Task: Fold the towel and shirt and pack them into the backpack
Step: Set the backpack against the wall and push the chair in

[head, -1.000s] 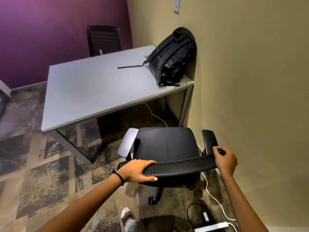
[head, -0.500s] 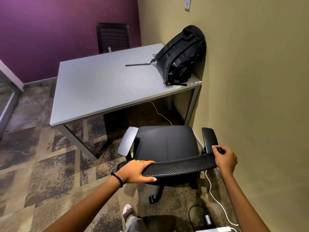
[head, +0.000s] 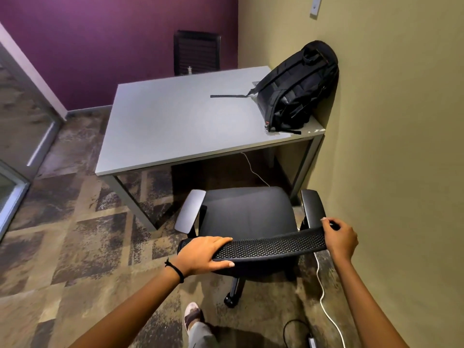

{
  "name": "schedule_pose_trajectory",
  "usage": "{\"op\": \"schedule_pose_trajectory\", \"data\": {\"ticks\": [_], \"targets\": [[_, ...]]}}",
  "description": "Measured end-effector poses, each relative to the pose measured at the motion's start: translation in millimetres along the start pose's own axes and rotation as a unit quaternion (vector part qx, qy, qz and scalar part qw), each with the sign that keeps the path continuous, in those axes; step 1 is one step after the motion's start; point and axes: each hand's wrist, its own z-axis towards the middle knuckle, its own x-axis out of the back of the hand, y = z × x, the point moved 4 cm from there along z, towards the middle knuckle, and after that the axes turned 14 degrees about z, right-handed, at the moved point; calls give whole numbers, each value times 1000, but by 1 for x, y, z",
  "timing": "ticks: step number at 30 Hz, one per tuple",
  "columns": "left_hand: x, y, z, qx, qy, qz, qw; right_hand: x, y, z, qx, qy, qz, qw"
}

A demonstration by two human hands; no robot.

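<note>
left hand (head: 206, 254) and right hand (head: 339, 238) each grasp the chair (head: 271, 247) by its back. push evenly toward the table (head: 175, 121), wheels clear of the white cable (head: 320, 285) — backpack (head: 296, 89) stands on the table; towel, shirt unseen.

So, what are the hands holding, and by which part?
The office chair, by the top of its mesh backrest: left hand at the left end, right hand at the right end.

One grey desk (head: 175, 121), that's it, and one black backpack (head: 296, 91). Two black office chairs now: near chair (head: 246, 212) up front, far chair (head: 197, 52) behind the desk. Two hands in shot, left hand (head: 203, 254) and right hand (head: 340, 241). One wristband (head: 175, 270), just one shoe (head: 192, 313).
</note>
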Motion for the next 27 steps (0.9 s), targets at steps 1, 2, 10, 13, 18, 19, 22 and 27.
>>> {"op": "schedule_pose_trajectory", "data": {"ticks": [1, 2, 10, 13, 18, 19, 22, 27], "targets": [[0, -2, -2, 8, 15, 10, 1000, -2, -2, 2, 11, -1, -17, 1000], [0, -3, -4, 16, 30, 16, 999, -4, -5, 2, 32, 2, -36, 999], [7, -13, -6, 76, 101, 6, 992, -48, -37, -23, 304, -99, -142, 937], [9, -19, -5, 100, 112, 8, 989, -54, -44, -24, 336, -98, -147, 925], [11, -31, 0, 115, 122, 2, 986, -65, -50, -14, 339, -99, -145, 924], [12, -33, 1, 116, 124, 3, 985, -66, -51, -14, 341, -99, -145, 924], [12, -40, 3, 122, 131, 4, 984, -74, -55, -12, 348, -112, -145, 919], [17, -54, 8, 128, 181, 39, 974, -92, -54, -9, 413, -224, -170, 866]]}}
